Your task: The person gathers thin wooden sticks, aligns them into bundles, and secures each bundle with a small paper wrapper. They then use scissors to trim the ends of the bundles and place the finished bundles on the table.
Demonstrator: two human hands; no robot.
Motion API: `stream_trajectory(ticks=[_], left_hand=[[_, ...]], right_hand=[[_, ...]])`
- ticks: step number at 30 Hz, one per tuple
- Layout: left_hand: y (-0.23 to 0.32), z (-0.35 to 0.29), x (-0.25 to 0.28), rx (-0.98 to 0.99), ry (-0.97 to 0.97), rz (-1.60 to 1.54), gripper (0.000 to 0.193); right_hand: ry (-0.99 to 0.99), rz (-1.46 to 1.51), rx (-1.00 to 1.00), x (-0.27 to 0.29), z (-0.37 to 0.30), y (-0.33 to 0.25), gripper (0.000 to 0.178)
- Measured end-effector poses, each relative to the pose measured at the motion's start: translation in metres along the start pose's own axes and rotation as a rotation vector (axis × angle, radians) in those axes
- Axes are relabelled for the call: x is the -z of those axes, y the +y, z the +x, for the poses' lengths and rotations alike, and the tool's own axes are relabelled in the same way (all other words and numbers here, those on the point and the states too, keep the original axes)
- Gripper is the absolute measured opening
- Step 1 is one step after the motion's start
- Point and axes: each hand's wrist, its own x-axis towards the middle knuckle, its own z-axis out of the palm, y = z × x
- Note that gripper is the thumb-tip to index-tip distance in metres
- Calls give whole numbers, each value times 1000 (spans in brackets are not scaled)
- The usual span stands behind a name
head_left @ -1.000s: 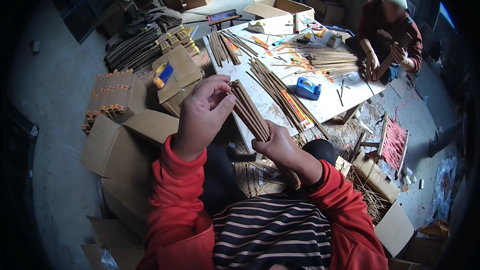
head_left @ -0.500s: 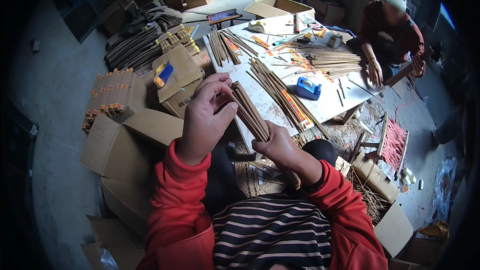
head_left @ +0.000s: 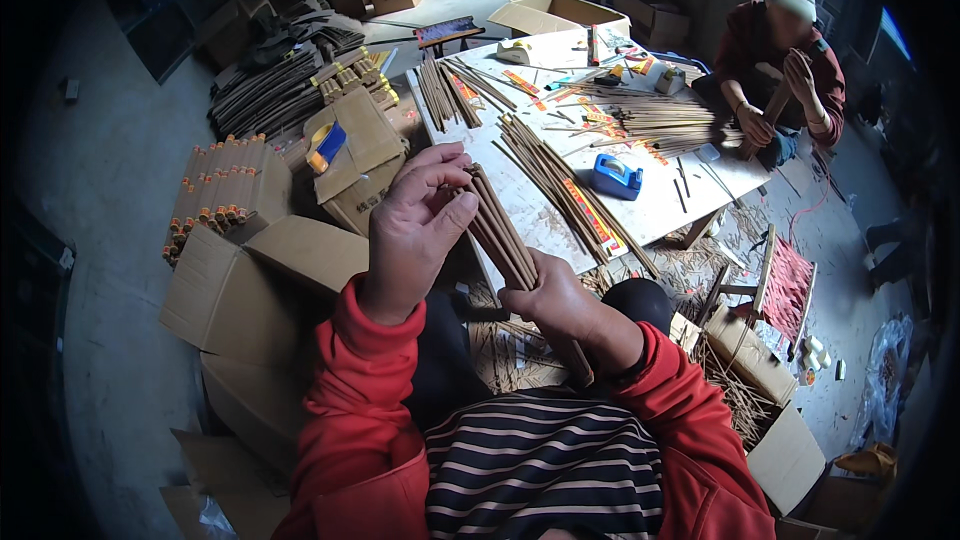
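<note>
A slim bundle of brown incense sticks [head_left: 497,225] slants up in front of my chest, over the near edge of the table. My right hand [head_left: 565,302] is wrapped round its middle, and the lower end shows below that fist. At the top end, my left hand [head_left: 418,230] has its fingers curled in, with the thumb and fingertips against the stick ends. The inner sides of those fingers are partly hidden. Beyond the bundle, longer loose sticks [head_left: 560,180] lie on the white table [head_left: 530,202] beside a blue tape dispenser [head_left: 617,177].
A co-worker [head_left: 785,70] sits at the table's far right. Open cardboard boxes [head_left: 250,300] stand at my left, near stacked banded bundles [head_left: 215,185]. A box of stick scraps [head_left: 745,390] and a red-seated stool [head_left: 787,290] are at my right.
The bundle has turned slightly in my hands, and its lower end looks different below my right fist. The co-worker has raised one hand and brought the other to a brown piece.
</note>
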Motion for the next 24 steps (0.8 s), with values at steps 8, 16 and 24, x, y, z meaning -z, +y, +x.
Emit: stream_trajectory(ticks=[8,16,24], left_hand=[[-16,5,1,24,-115,-445,17],[-24,6,0,-67,-191,-521,29],[-14,0,-14,67,-109,-587,80]], right_hand=[[-118,152,-68,0,-6,-13,21],[-175,79,-49,1,-5,-8,28],[-169,100,70,-2,-3,4,30]])
